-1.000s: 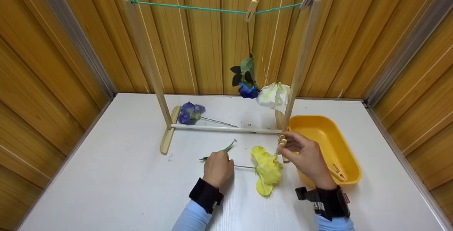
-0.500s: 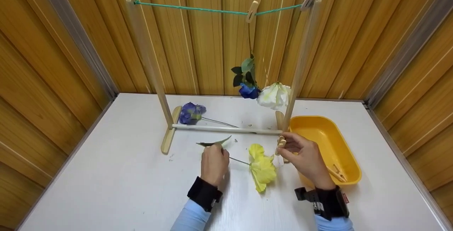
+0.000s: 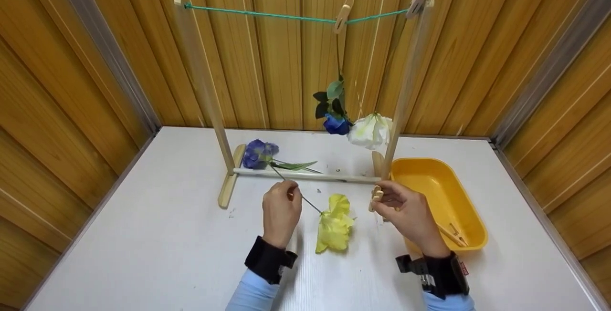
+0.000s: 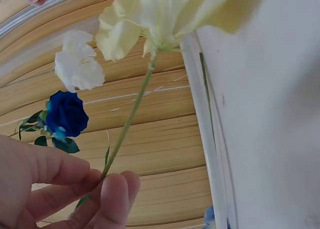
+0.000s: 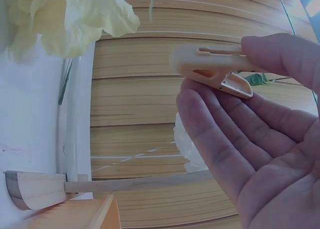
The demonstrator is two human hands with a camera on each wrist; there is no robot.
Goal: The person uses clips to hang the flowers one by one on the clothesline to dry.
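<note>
- Since the earlier frame, the yellow ruffled flower [image 3: 335,225] is shifting leftward, its long green leaf [image 3: 297,165] now pointing away beyond the left fingers.
- The left hand [image 3: 281,213] is pinching the thin stem [image 3: 312,204], bloom showing right of its fingertips.
- The right hand [image 3: 405,213] is gripping a beige plastic clothespin [image 5: 212,64].
- Behind these fingers, a red wrist tag [image 3: 464,268] is remaining unreadable.

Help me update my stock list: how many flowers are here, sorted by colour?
Yellow flower: 1, held by its stem
White flower: 1, hanging
Blue flower: 1, hanging
Purple flower: 1, lying down
Total: 4 flowers
</note>
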